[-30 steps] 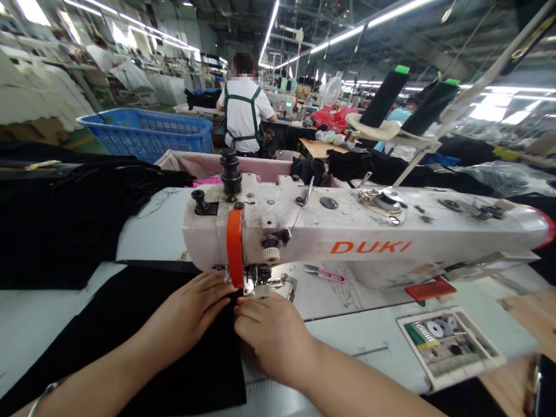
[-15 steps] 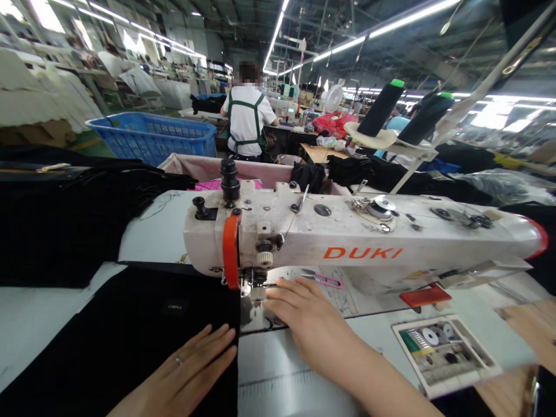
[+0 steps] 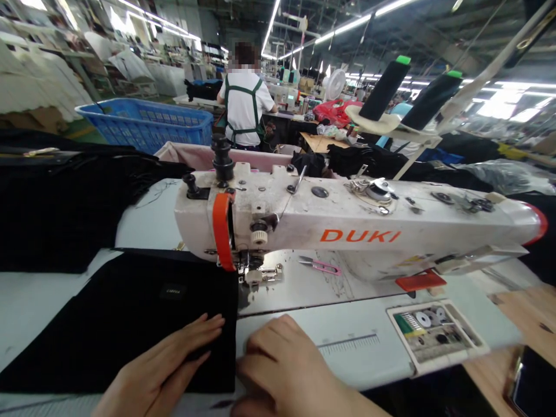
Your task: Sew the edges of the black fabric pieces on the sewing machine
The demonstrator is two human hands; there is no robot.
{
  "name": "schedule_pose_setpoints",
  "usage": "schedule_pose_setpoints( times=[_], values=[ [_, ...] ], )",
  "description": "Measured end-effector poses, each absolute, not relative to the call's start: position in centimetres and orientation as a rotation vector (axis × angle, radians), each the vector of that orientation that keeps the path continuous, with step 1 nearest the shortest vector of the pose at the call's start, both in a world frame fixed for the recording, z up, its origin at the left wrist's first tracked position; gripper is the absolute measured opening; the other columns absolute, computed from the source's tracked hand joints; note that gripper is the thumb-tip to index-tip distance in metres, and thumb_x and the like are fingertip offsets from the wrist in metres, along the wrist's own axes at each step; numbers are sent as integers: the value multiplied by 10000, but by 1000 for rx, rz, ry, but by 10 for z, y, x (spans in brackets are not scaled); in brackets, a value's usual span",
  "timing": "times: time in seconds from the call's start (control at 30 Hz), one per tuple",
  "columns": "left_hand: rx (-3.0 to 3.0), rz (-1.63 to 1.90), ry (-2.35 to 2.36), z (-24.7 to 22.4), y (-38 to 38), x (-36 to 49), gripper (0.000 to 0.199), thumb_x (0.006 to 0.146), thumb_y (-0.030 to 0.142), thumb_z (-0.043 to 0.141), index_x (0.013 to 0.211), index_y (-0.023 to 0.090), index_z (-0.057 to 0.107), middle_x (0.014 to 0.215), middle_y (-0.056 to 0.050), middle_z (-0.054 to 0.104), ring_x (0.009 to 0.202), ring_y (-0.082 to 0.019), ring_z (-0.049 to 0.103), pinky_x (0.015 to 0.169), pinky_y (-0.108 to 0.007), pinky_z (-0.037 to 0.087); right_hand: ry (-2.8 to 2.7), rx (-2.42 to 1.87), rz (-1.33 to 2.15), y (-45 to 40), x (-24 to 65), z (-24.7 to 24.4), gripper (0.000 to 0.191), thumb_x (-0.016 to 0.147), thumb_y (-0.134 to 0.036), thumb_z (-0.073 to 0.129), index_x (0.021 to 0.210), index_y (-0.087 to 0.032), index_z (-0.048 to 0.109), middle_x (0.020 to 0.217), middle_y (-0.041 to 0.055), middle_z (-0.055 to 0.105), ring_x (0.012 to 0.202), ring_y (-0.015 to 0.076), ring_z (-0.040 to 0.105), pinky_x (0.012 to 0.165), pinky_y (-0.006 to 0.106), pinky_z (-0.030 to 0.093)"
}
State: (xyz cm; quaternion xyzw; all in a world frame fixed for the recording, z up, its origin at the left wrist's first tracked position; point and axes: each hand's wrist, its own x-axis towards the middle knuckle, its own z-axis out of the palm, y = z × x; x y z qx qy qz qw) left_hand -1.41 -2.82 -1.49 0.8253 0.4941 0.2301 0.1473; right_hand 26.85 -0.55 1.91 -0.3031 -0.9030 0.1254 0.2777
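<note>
A black fabric piece (image 3: 125,313) with a small sewn label lies flat on the table, its right edge under the presser foot (image 3: 263,275) of a white DUKI sewing machine (image 3: 347,229). My left hand (image 3: 169,365) rests flat on the fabric's near right corner, fingers spread. My right hand (image 3: 282,370) lies beside that edge on the bare table, fingers curled under, touching or pinching the fabric's edge; I cannot tell which.
Pink thread snips (image 3: 321,266) lie behind the needle. A small tray of bobbins (image 3: 434,333) sits at right, a phone (image 3: 527,385) at the far right corner. Black garments (image 3: 52,202) pile at left, a blue basket (image 3: 143,124) behind. A person in a white shirt (image 3: 245,107) stands beyond.
Both hands have pulled back from the needle toward me. The right hand went out to the foot and came back to the fabric's edge. The label has come into view.
</note>
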Motion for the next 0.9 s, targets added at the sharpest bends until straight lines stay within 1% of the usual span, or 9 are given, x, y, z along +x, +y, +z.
schedule_pose_setpoints(
  times=[0.13, 0.2, 0.3, 0.4, 0.53, 0.63, 0.77, 0.8, 0.9],
  values=[
    [2269, 728, 1476, -9, -27, -10, 375, 1084, 409, 479, 1451, 443, 548, 1472, 112, 658, 1355, -125, 637, 1178, -233, 457, -2359, -855, 244, -20, 259, 7, 176, 970, -340, 727, 903, -194, 654, 873, 6, 662, 799, 191, 577, 707, 346, 418],
    [2250, 764, 1502, 0, -25, -8, 372, 1084, 412, 480, 1449, 437, 544, 1447, 115, 673, 1321, -110, 659, 1173, -209, 460, -2346, -838, 190, -20, 254, 5, 135, 982, -286, 687, 892, -196, 642, 851, 8, 656, 770, 194, 562, 671, 349, 403],
    [2292, 796, 1520, 14, -21, -10, 378, 1084, 379, 486, 1458, 407, 531, 1466, 110, 656, 1321, -98, 654, 1180, -185, 446, -2334, -793, 113, -18, 248, 2, 160, 980, -260, 677, 842, -208, 615, 792, -3, 632, 703, 186, 531, 622, 348, 355],
    [2588, 716, 1404, 18, -16, -14, 454, 1066, 270, 457, 1515, 317, 498, 1572, 45, 575, 1403, -132, 594, 1209, -232, 434, -2289, -728, 130, -18, 246, -2, 152, 972, -223, 662, 830, -208, 612, 765, -13, 624, 670, 170, 524, 608, 338, 353],
    [3083, 546, 1059, 5, -11, -14, 673, 917, 51, 461, 1565, 230, 493, 1600, 0, 552, 1464, -183, 538, 1236, -288, 419, -2256, -664, 111, -17, 245, -5, 186, 992, -187, 619, 806, -196, 609, 847, 9, 662, 745, 169, 574, 649, 321, 419],
    [3172, 511, 958, -2, -11, -7, 680, 877, 51, 489, 1543, 180, 522, 1581, -27, 573, 1460, -199, 542, 1213, -292, 449, -2265, -687, 63, -16, 246, -5, 228, 1010, -170, 606, 783, -191, 595, 901, 33, 681, 812, 173, 611, 697, 310, 450],
    [3152, 550, 991, -1, -15, 1, 621, 884, 44, 471, 1480, 175, 583, 1570, -11, 585, 1488, -175, 501, 1226, -283, 425, -2244, -668, 41, -16, 247, -3, 120, 1017, -143, 621, 911, -178, 667, 848, -1, 684, 755, 155, 597, 670, 302, 448],
    [3154, 526, 994, -1, -15, 1, 627, 880, 40, 466, 1480, 177, 584, 1577, -7, 577, 1501, -175, 482, 1233, -290, 418, -2243, -654, 25, -16, 247, -4, 118, 1007, -133, 631, 909, -183, 676, 833, -10, 681, 736, 153, 587, 653, 302, 443],
    [3187, 519, 986, -6, -16, -1, 614, 887, 85, 468, 1484, 169, 587, 1583, -16, 568, 1523, -196, 449, 1224, -315, 440, -2221, -658, 2, -17, 244, -7, 213, 976, -100, 623, 788, -196, 649, 771, -20, 658, 688, 147, 562, 603, 299, 436]
  ],
)
